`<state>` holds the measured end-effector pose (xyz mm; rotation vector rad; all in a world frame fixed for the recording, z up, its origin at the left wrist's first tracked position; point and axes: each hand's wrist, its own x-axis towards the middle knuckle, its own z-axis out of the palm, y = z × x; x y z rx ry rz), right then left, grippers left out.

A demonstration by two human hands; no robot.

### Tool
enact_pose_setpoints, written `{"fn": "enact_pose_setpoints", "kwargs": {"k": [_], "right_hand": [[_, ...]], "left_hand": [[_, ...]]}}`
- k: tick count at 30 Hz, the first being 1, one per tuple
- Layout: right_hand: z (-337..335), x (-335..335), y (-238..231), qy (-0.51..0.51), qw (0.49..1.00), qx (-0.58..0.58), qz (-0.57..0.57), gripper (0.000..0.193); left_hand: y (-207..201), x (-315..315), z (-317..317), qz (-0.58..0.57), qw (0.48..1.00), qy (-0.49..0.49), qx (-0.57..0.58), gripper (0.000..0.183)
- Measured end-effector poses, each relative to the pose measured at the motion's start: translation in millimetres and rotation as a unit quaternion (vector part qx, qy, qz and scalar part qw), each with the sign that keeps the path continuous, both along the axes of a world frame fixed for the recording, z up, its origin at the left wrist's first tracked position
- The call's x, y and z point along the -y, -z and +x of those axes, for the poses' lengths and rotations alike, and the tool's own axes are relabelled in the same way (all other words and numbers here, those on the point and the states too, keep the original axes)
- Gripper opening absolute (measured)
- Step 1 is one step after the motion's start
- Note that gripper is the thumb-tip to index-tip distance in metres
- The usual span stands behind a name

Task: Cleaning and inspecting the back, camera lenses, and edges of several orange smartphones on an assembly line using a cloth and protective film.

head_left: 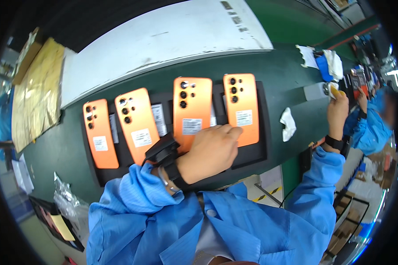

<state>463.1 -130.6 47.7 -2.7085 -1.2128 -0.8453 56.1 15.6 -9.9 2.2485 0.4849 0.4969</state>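
Your left hand (212,150) is bent with its back upward, fingers curled over to the lower left edge of the rightmost orange phone (246,99); whether they grip it or only rest there, you cannot tell from this angle. Your right hand (338,110) is raised well off to the right, its fingers drawn close together at the metal top of a pale bottle (314,92). Something small and yellowish shows at those fingertips, too unclear to say if you are pinching it.

Just above and partly under your left hand lies the next orange phone (193,108), and left of that hand are two more, the nearer one (137,126) and the outermost one (101,132). All four lie back up, lenses toward the far side, each with a white label, on a black tray (263,132).

Between your hands, nearer the right, a crumpled white tissue (288,125) lies on the green bench (278,73). Just beyond your right hand are a blue item (323,68) and a white cloth (334,65); to its right, a co-worker in blue (369,126) is at work. Far left of your left hand is a clear plastic bag (67,194).
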Motion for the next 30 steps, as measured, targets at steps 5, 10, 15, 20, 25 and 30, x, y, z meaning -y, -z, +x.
{"fn": "enact_pose_setpoints", "kwargs": {"k": [5, 10, 15, 20, 25, 30], "right_hand": [[-31, -6, -8, -0.124, 0.974, -0.084, 0.170, 0.030], [-157, -35, 6, -0.272, 0.897, -0.280, 0.206, 0.035], [-236, -28, 39, -0.266, 0.845, -0.428, 0.179, 0.029], [-259, -19, 77, -0.283, 0.820, -0.428, 0.254, 0.025], [-248, -17, 87, -0.232, 0.704, -0.562, 0.368, 0.028], [-248, -16, 83, -0.257, 0.711, -0.548, 0.357, 0.028]], "left_hand": [[1, 3, -3, -0.024, 0.999, -0.013, 0.029, 0.026], [-27, -19, -32, 0.023, 0.986, -0.133, 0.097, 0.034], [-33, -46, -71, 0.052, 0.959, -0.274, -0.039, 0.067], [-32, -43, -55, 0.093, 0.953, -0.270, -0.098, 0.090], [-24, -47, -38, 0.079, 0.950, -0.252, -0.165, 0.101], [-25, -61, -41, -0.078, 0.958, -0.261, -0.091, 0.089]]}}
